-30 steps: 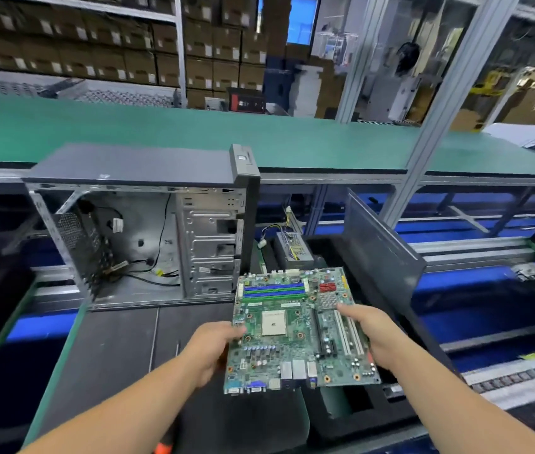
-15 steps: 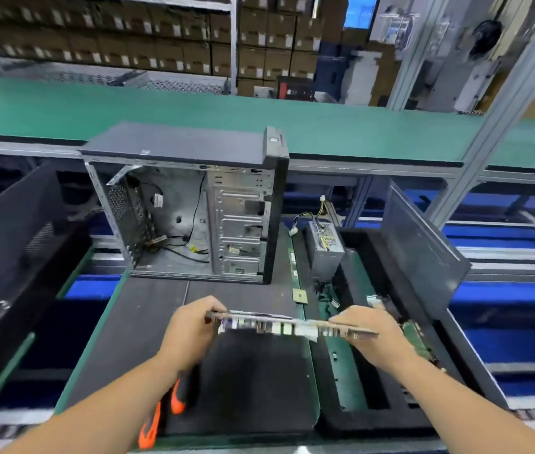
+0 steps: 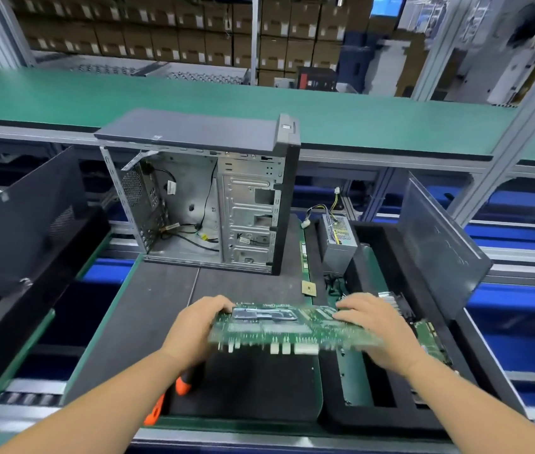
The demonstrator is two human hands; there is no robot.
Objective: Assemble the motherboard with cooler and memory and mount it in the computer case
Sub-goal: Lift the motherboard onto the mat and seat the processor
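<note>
Both hands are on the motherboard (image 3: 292,329), which is held up off the bench and flipped, underside w/ a metal backplate facing up; it's blurred, so fine detail can't be read. Left hand (image 3: 197,329) grips the board's left edge, fingers curled over the top. Right hand (image 3: 380,326) grips the right end, fingers lying across the upper face, thumb hidden so can't tell exactly how it clamps. The board hangs above the dark mat (image 3: 148,322), roughly over the seam between the mat and the black foam tray (image 3: 387,417) to the right. Behind it, the computer case (image 3: 207,198) stands upright at the far end of the mat w/ its side open toward us, loose cables inside, well apart from the board. A small square chip (image 3: 308,287) lies flat just past the board, near the mat's right edge. A power supply (image 3: 339,239) w/ a yellow/black wire bundle stands in the tray's far corner, and a grey side panel (image 3: 439,244) leans tilted at the tray's right side. An orange-and-black screwdriver (image 3: 169,396) lies on the mat under the left forearm.
</note>
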